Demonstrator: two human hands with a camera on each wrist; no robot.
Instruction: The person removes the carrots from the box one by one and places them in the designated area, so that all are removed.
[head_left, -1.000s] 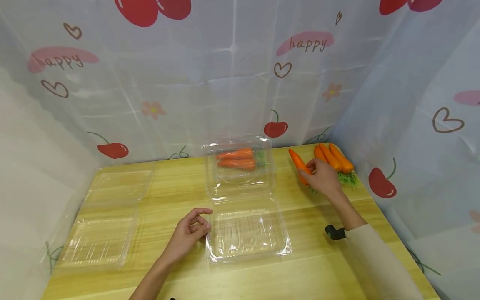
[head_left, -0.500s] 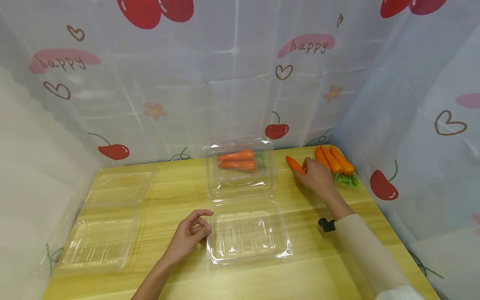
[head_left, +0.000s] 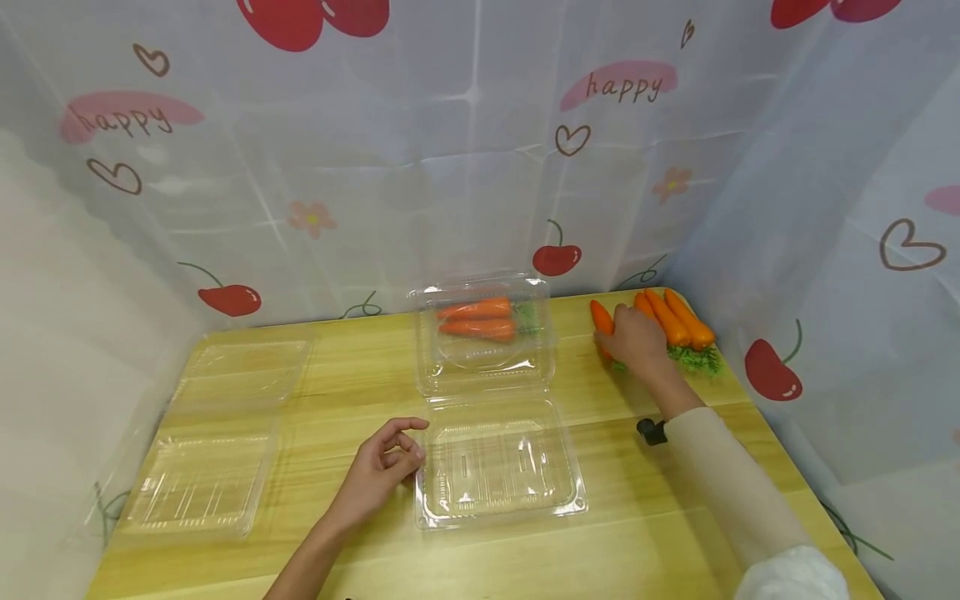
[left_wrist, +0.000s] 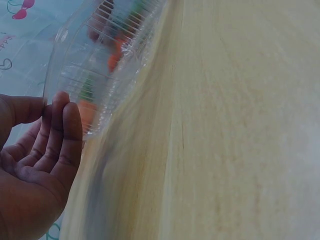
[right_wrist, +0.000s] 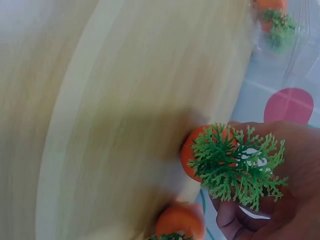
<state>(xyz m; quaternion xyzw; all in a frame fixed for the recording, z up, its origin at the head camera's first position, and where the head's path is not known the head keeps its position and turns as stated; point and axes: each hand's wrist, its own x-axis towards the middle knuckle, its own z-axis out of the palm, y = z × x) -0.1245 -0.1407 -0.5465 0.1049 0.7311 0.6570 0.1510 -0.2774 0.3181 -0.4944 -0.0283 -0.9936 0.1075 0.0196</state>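
Observation:
My right hand [head_left: 641, 346] grips an orange carrot [head_left: 602, 317] at the back right of the table. Its narrow tip faces the back, and its green leafy top [right_wrist: 237, 167] faces the right wrist camera. At the table's middle lies an open clear plastic clamshell box [head_left: 498, 512]. My left hand [head_left: 378, 467] pinches the left rim of its near half between thumb and fingers, as the left wrist view shows. Two carrots [head_left: 476, 329] lie side by side in the box's far half, leafy ends to the right.
Several more carrots [head_left: 678, 321] lie at the back right corner, just right of my right hand. Another open clear box [head_left: 255, 467] sits on the left of the wooden table [head_left: 352, 375]. A printed curtain [head_left: 420, 183] hangs close behind the table and along the sides.
The carrot in my right hand first swung its tip to the left, then back to point more straight away. The left hand has kept its place on the box rim.

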